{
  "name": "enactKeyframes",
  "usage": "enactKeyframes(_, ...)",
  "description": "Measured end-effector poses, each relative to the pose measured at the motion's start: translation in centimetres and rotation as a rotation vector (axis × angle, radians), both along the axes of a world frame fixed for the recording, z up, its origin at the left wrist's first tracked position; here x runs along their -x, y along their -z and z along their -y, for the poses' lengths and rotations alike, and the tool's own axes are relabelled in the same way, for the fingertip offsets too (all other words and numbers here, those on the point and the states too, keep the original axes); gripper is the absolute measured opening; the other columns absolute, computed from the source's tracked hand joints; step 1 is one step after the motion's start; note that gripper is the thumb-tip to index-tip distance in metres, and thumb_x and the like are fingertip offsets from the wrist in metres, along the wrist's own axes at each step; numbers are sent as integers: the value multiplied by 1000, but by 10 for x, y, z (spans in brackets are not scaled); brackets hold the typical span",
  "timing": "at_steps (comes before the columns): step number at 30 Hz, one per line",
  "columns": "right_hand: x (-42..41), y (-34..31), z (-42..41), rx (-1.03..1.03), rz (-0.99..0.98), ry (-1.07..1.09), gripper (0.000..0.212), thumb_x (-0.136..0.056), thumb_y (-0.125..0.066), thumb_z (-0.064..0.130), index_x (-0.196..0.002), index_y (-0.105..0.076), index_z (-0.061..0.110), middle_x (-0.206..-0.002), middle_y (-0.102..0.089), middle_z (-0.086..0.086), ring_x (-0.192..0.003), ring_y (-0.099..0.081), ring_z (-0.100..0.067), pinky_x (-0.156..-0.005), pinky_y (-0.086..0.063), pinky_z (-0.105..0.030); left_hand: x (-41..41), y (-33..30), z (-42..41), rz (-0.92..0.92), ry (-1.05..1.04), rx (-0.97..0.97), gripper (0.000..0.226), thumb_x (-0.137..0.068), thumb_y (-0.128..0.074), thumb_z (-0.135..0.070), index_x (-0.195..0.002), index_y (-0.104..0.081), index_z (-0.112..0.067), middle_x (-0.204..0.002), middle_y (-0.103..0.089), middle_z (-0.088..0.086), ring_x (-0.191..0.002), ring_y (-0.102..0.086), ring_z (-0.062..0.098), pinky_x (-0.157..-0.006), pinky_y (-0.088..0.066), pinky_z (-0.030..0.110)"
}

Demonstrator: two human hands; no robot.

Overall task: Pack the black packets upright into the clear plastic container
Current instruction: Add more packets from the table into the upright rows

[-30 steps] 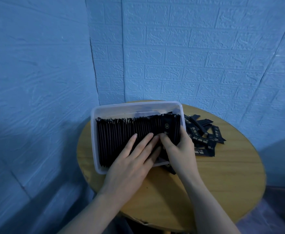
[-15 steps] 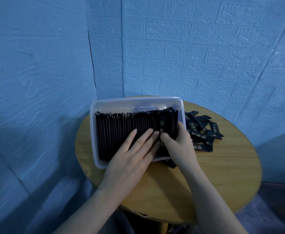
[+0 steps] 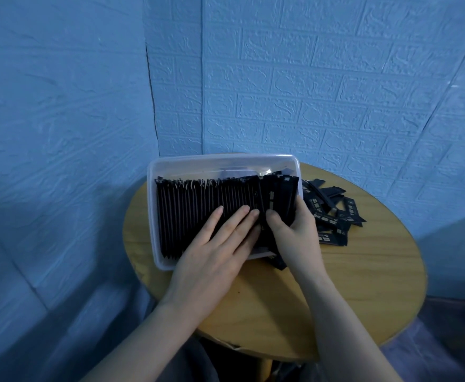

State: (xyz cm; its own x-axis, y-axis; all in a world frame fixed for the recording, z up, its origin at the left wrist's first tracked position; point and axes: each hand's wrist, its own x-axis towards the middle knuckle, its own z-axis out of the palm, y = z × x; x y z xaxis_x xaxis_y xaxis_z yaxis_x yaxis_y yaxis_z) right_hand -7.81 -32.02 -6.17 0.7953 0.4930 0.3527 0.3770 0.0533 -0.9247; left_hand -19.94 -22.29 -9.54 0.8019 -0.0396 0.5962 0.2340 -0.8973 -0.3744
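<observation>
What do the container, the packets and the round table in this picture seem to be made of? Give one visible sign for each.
Container: translucent plastic, as the table shows through its wall.
Black packets: probably matte plastic film or foil; thin, with crimped edges.
Table: wood or wood-look laminate, given its yellowish grain.

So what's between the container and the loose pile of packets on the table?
Head view: the right hand, gripping packets at the container end; the pile lies just beyond.

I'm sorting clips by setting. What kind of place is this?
Probably a small room corner set up as a makeshift hand-packing spot, not a factory line: blue brick-patterned wall panels meet at a corner, and a small round wooden table holds a clear plastic container and loose black packets.
</observation>
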Motion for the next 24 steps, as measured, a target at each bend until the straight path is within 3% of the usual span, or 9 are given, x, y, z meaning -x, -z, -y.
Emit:
enactKeyframes(6, 2, 2, -1, -13, 41, 29, 22, -90, -60, 6, -108, -60, 20, -97, -69, 9, -91, -64, 1, -81, -51, -18, 2, -2, 1, -26, 5, 12, 62, -91, -27, -7, -152, -30, -15, -159, -26, 12, -149, -20, 26, -117, -17, 51)
enactKeyframes(9, 2, 3, 0, -19, 27, 36, 18, -91, -60, 8, -104, -61, 20, -93, -69, 9, -88, -64, -1, -78, -52, -18, 2, -3, 1, -49, 10, 6, 60, -90, -33, -7, -149, -37, -18, -159, -27, 13, -149, -20, 27, -117, -17, 52)
enactKeyframes(13, 2, 3, -1, -14, 30, 42, 16, -91, -60, 8, -103, -62, 17, -93, -70, 6, -89, -65, -5, -79, -53, -23, 2, -3, 1, -49, -3, -3, 59, -89, -25, -9, -142, -49, -16, -158, -30, 14, -147, -25, 27, -115, -21, 52)
enactKeyframes(16, 2, 4, -1, 1, 44, 46, 16, -91, -61, 9, -106, -62, 15, -94, -70, 5, -91, -66, -7, -82, -54, -27, 2, -4, 2, -52, -14, 2, 60, -89, -23, -8, -142, -49, -14, -160, -24, 11, -148, -23, 27, -116, -20, 51)
enactKeyframes(24, 3, 3, -1, 14, 55, 53, 15, -91, -59, 8, -104, -61, 17, -91, -69, 9, -87, -64, -2, -78, -52, -21, 3, -6, 2, -83, -28, -4, 60, -90, -22, -9, -146, -44, -12, -159, -28, 7, -148, -22, 27, -117, -17, 52)
